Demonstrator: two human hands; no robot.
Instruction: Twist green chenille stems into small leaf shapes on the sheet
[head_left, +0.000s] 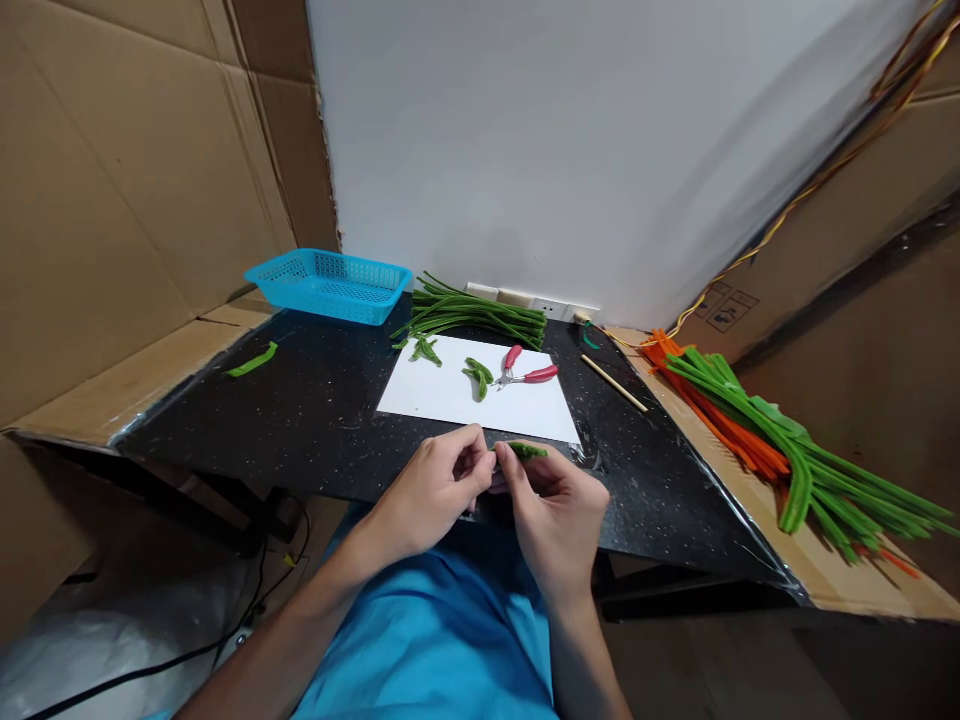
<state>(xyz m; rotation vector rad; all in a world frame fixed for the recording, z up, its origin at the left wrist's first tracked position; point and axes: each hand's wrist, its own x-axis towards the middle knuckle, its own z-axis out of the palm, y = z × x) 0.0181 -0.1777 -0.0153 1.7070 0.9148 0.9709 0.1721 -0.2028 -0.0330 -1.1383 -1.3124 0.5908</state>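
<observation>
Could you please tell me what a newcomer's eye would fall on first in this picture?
Probably the bright blue basket at the back left of the black table, and the orange stems and green stems heaped on the right. Next might come the red-handled pliers on the white sheet, just beyond the right hand, which holds a small green piece.

Head-worn view down onto hands [435,488] [561,512]

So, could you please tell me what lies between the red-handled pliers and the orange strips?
The head view shows a thin wooden stick lying at a slant on the black table between the pliers and the orange strips.
</observation>
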